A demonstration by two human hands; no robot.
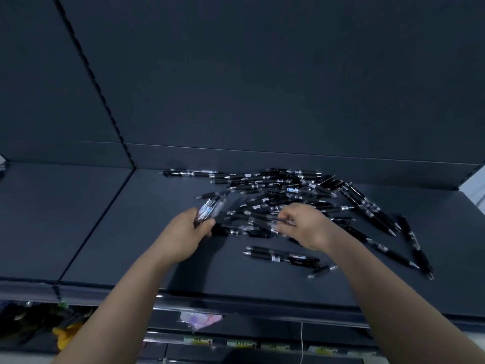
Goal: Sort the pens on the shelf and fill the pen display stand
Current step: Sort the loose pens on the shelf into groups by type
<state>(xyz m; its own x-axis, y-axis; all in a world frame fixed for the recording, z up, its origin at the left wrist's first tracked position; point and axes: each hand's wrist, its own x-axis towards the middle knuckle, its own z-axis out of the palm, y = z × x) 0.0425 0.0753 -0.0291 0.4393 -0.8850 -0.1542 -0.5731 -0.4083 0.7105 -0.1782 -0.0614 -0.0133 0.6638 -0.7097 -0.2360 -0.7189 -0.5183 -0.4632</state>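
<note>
left hand (189,229): fingers curled round a small bundle of pens (211,207), tips pointing up-right | right hand (307,224): thumb and fingers pinch one black pen (284,220), blurred, over the heap | loose pens (278,190): scattered pile on dark shelf (157,248), mid-right, near back wall

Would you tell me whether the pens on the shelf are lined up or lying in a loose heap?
A loose heap: the pens lie criss-crossed at many angles on the shelf; the left hand grips a few.
</note>
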